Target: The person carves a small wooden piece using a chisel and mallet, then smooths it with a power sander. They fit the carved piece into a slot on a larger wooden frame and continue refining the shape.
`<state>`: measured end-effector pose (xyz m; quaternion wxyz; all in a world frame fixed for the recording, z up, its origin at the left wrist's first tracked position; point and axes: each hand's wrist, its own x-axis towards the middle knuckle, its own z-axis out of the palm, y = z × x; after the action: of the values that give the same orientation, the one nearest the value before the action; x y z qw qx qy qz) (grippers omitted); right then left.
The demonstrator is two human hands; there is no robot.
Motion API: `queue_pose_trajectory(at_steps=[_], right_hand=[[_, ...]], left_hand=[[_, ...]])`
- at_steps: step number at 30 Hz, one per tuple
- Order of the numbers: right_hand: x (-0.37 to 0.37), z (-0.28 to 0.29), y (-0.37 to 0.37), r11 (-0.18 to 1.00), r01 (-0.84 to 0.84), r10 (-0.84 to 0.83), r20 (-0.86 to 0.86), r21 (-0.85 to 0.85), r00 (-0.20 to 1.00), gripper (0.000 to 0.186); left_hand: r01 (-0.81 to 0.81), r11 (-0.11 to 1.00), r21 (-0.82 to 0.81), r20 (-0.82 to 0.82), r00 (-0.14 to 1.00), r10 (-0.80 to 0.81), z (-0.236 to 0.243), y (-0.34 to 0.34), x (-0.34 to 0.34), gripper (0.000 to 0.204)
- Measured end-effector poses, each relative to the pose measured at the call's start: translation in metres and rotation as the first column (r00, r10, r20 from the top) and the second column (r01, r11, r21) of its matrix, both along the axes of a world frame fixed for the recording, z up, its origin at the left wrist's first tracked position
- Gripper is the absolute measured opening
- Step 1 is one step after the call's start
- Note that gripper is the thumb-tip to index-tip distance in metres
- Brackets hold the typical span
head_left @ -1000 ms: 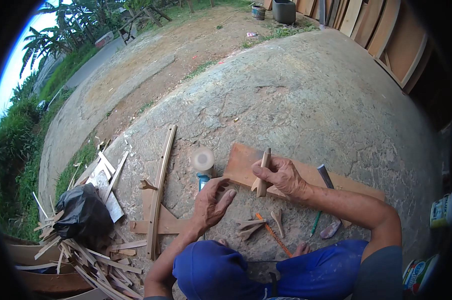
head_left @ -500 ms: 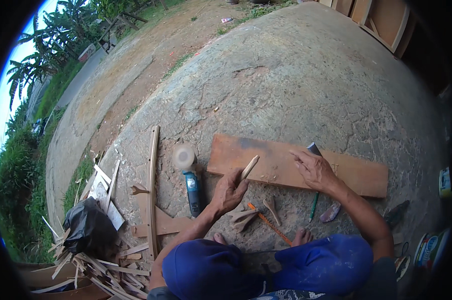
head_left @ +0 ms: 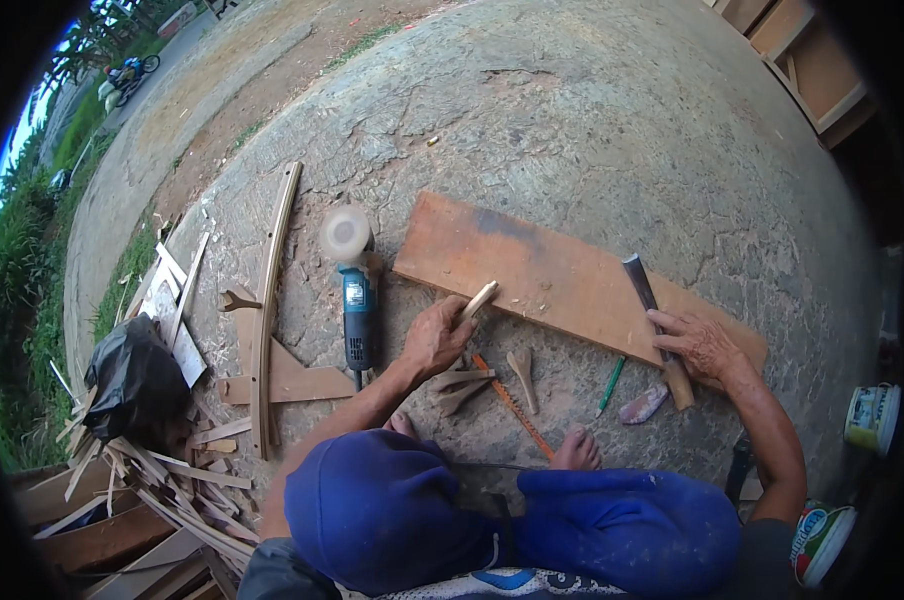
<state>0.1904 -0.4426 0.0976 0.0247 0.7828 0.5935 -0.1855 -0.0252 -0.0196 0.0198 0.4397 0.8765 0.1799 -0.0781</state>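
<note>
My left hand [head_left: 435, 342] is closed round a slim, pale piece of carved wood [head_left: 480, 297], whose tip sticks out over the near edge of a reddish-brown plank [head_left: 562, 275]. My right hand [head_left: 700, 345] has its fingers bent over a chisel [head_left: 643, 285] with a dark metal blade and a brown wooden handle. That tool lies slantwise across the plank's right part, its handle end reaching past the near edge. Between my feet and the plank are forked wooden pieces [head_left: 521, 378], an orange saw-toothed strip [head_left: 512, 405], a green pencil [head_left: 610, 388] and a purplish stone [head_left: 643, 405].
An angle grinder [head_left: 357, 310] with a round disc stands left of the plank. Farther left are a long wooden strip [head_left: 275, 300], flat offcuts [head_left: 302, 385], a black plastic bag [head_left: 137, 385] and scrap slats [head_left: 187, 500]. Two tubs [head_left: 872, 418] sit at the right.
My right hand was raised over the plank with fingers stretched; now it is lower and bent over the chisel, whose handle shows. The view has shifted; a motorcycle appears on the road.
</note>
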Motion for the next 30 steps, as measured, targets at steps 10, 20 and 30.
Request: queue_pose_trajectory(at_steps=[10,20,30], right_hand=[[-0.001,-0.019,0.019,0.776,0.386,-0.367,-0.14,0.498,0.92,0.031],[-0.06,-0.023,0.167,0.018,0.784,-0.419,-0.708,0.62,0.569,0.017],[-0.053,-0.053,0.226,0.084,0.905,0.014,-0.909,0.416,0.416,0.035]], left_hand=[[0.021,0.998,0.06,0.027,0.999,-0.023,0.003,0.001,0.005,0.037],[0.069,0.997,0.021,-0.057,0.996,-0.067,0.01,-0.003,0.009,0.037],[0.069,0.997,0.046,-0.029,0.997,-0.067,0.006,-0.003,0.007,0.037]])
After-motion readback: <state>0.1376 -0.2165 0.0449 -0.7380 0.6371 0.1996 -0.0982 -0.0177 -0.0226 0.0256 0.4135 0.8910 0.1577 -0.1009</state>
